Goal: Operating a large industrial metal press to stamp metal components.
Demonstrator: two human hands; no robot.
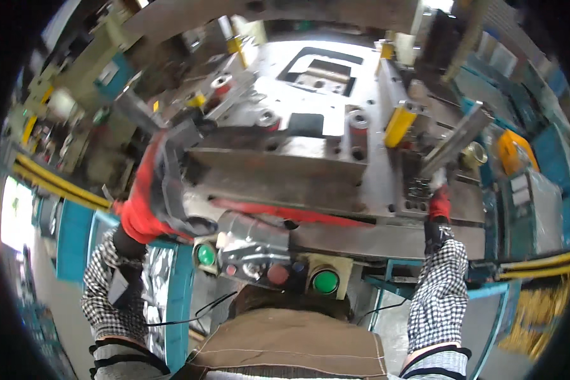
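My left hand [157,187], in a red glove with a dark grey palm, is at the left front corner of a steel die [278,174]. Its fingers stretch up toward the die's left side and its thumb points away from them; motion blurs it, and nothing shows clearly in its grasp. At the die's right front, my right hand [440,204], in a red glove, reaches over the steel bed beside a small dark metal block [418,187]. A slanted metal bar [457,140] ends just above that hand. Its fingers are small and blurred, so their closure is unclear.
Two green push buttons [326,282] flank a control box [254,269] at the front edge. Yellow posts [400,124] and round red-and-steel pillars [358,120] rise from the die. Heavy steel [278,14] spans the top. Blue-framed bins [534,212] stand at right.
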